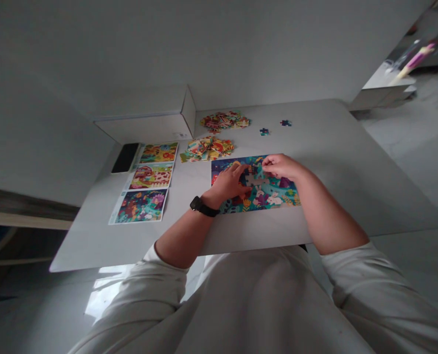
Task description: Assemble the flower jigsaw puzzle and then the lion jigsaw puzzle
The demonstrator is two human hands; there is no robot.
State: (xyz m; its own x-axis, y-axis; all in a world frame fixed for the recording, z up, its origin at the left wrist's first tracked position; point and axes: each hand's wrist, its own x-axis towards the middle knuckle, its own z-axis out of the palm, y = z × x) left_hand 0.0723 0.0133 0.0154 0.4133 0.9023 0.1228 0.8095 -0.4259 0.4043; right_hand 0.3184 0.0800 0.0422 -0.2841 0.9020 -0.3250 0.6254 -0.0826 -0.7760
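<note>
A colourful jigsaw puzzle (274, 200) with rabbits and plants lies on the table in front of me, mostly joined. Near its middle is a grey gap (254, 180) where the surface shows through. My left hand (230, 183), with a black watch on the wrist, rests on the puzzle's left part, fingers spread apart. At the upper edge of the gap, my right hand (277, 166) has its fingers pinched on a small teal puzzle piece (260, 172), partly hidden by the fingertips. Two loose pieces, one teal (264, 132) and one dark blue (285, 123), lie beyond the puzzle.
Two heaps of puzzle pieces (207, 148) (225, 120) lie behind the puzzle. To the left are three picture sheets (151, 176) and a black phone (125, 158). A white box (145, 129) stands at the back of the white table (336, 147), against the wall.
</note>
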